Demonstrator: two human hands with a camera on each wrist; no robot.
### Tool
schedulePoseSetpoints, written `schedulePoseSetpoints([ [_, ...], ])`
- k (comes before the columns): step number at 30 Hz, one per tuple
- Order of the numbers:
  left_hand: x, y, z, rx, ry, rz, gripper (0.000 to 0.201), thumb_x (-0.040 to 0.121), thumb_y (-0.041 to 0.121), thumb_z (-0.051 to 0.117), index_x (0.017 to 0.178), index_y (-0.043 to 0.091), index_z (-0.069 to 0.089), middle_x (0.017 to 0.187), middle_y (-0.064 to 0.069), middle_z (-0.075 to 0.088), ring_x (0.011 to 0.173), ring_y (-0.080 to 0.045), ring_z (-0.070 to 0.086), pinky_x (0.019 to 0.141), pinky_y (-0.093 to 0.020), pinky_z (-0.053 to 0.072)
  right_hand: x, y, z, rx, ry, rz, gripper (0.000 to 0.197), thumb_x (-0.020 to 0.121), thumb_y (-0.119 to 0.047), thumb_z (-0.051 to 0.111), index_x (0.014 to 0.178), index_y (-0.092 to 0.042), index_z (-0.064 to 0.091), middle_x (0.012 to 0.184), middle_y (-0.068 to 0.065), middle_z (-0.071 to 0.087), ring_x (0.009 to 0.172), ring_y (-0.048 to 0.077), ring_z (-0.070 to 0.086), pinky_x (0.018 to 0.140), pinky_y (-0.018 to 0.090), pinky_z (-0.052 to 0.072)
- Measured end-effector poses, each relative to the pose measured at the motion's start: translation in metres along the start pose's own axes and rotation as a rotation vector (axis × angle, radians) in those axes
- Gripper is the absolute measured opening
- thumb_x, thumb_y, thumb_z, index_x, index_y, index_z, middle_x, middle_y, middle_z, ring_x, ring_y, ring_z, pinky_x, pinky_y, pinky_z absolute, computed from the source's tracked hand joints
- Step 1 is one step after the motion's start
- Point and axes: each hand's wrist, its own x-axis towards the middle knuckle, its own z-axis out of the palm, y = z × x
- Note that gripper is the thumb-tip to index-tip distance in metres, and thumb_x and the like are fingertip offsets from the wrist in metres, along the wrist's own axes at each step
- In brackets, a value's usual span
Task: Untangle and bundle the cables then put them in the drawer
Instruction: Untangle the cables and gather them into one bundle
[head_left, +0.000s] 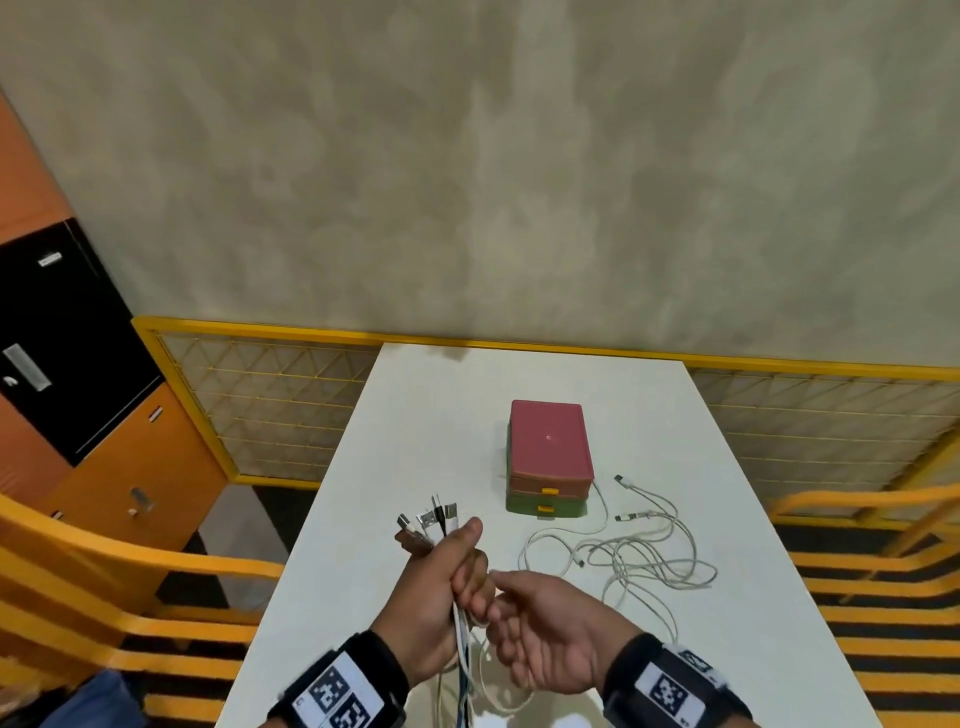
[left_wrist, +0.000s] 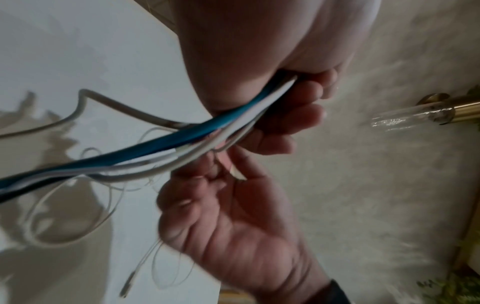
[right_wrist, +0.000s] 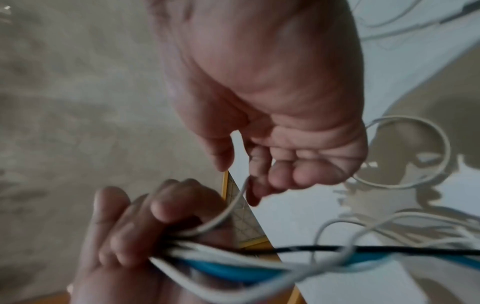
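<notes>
My left hand (head_left: 467, 571) grips a bundle of cables (head_left: 428, 519) upright over the white table (head_left: 415, 415), with several plugs sticking out above the fist. The bundle (left_wrist: 155, 144) holds a blue, a black and several white cables, which hang below the fist. My right hand (head_left: 506, 597) is right beside the left, and its thumb and fingers pinch a thin white cable (right_wrist: 233, 205) that leads out of the left fist (right_wrist: 145, 222). A small drawer box (head_left: 550, 452), pink above and green below with yellow handles, stands mid-table with both drawers shut.
A loose tangle of white cables (head_left: 639, 551) lies on the table to the right of the hands, reaching up to the drawer box. A yellow mesh fence (head_left: 260, 395) runs behind the table. Orange and black lockers (head_left: 67, 338) stand at the far left.
</notes>
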Motion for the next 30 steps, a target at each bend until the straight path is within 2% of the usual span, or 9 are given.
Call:
schedulePoseSetpoints([
  [3,-0.004,-0.011,-0.012,0.089,-0.009,-0.108,0.059,0.095,0.029,0.055,0.045,0.011,0.031,0.040,-0.006,0.025,0.034,-0.020,0.033,0.044,-0.028,0.035,0.002,-0.012,-0.002,0.198,0.096,-0.083,0.024,0.090,-0.033,0.056,0.073,-0.016,0.057,0.065,0.002,0.055,0.051,0.015,0.049,0.051,0.022,0.039],
  [8,-0.018,-0.026,-0.056,0.520,-0.017,-0.409,0.059,0.092,0.032,0.064,0.043,0.011,0.037,0.043,-0.009,0.035,0.040,-0.022,0.044,0.050,-0.027,0.039,-0.005,-0.037,-0.021,0.488,0.273,-0.258,0.035,0.097,-0.031,0.047,0.066,-0.018,0.050,0.063,0.005,0.060,0.062,0.022,0.056,0.071,0.036,0.046],
  [11,-0.032,-0.025,-0.084,0.832,-0.025,-0.509,0.058,0.090,0.035,0.068,0.042,0.014,0.043,0.043,-0.001,0.045,0.042,-0.012,0.049,0.059,-0.021,0.043,-0.011,-0.046,-0.040,0.582,0.318,-0.340,0.033,0.100,-0.028,0.044,0.071,-0.016,0.053,0.057,0.003,0.059,0.053,0.019,0.058,0.072,0.037,0.048],
  [13,-0.037,-0.018,-0.091,0.800,0.039,-0.531,0.055,0.089,0.037,0.069,0.047,0.012,0.043,0.042,-0.002,0.043,0.037,-0.013,0.046,0.053,-0.022,0.042,-0.016,-0.047,-0.046,0.604,0.304,-0.362,0.029,0.101,-0.025,0.044,0.077,-0.014,0.056,0.056,0.002,0.061,0.051,0.018,0.059,0.070,0.036,0.048],
  [15,-0.035,-0.010,-0.084,0.588,0.143,-0.473,0.049,0.091,0.038,0.065,0.055,0.009,0.046,0.046,-0.006,0.040,0.033,-0.017,0.035,0.040,-0.023,0.030,-0.018,-0.039,-0.045,0.556,0.306,-0.378,0.024,0.102,-0.020,0.044,0.084,-0.012,0.058,0.061,0.006,0.065,0.058,0.020,0.061,0.069,0.036,0.049],
  [18,-0.020,-0.001,-0.055,0.476,0.155,-0.172,0.033,0.094,0.034,0.062,0.072,0.011,0.059,0.061,-0.006,0.048,0.038,-0.014,0.026,0.041,-0.020,0.021,-0.015,-0.022,-0.031,0.474,0.265,-0.371,0.019,0.104,-0.021,0.041,0.098,-0.010,0.056,0.083,0.016,0.075,0.075,0.028,0.072,0.068,0.039,0.055],
  [22,0.001,-0.007,-0.005,0.703,0.013,0.134,0.008,0.085,0.018,0.074,0.088,0.011,0.070,0.068,0.000,0.066,0.045,-0.007,0.053,0.043,-0.018,0.040,-0.015,-0.008,-0.008,0.445,0.137,-0.357,0.017,0.097,-0.017,0.047,0.090,-0.006,0.058,0.085,0.017,0.073,0.066,0.026,0.068,0.066,0.035,0.053],
  [26,0.013,-0.026,0.002,0.832,-0.023,0.162,0.012,0.068,0.020,0.077,0.079,0.024,0.074,0.084,0.003,0.078,0.083,-0.013,0.073,0.081,-0.036,0.057,-0.017,-0.005,-0.002,0.501,0.110,-0.329,0.031,0.102,-0.023,0.040,0.088,-0.005,0.062,0.065,0.007,0.063,0.053,0.018,0.058,0.066,0.033,0.044],
  [30,0.003,-0.036,-0.006,0.831,-0.122,0.133,0.010,0.073,0.018,0.076,0.082,0.015,0.076,0.080,0.004,0.077,0.078,-0.014,0.072,0.072,-0.026,0.055,-0.023,-0.011,-0.010,0.447,0.211,-0.354,0.025,0.103,-0.022,0.040,0.089,-0.012,0.059,0.081,0.012,0.076,0.069,0.025,0.069,0.079,0.042,0.049],
])
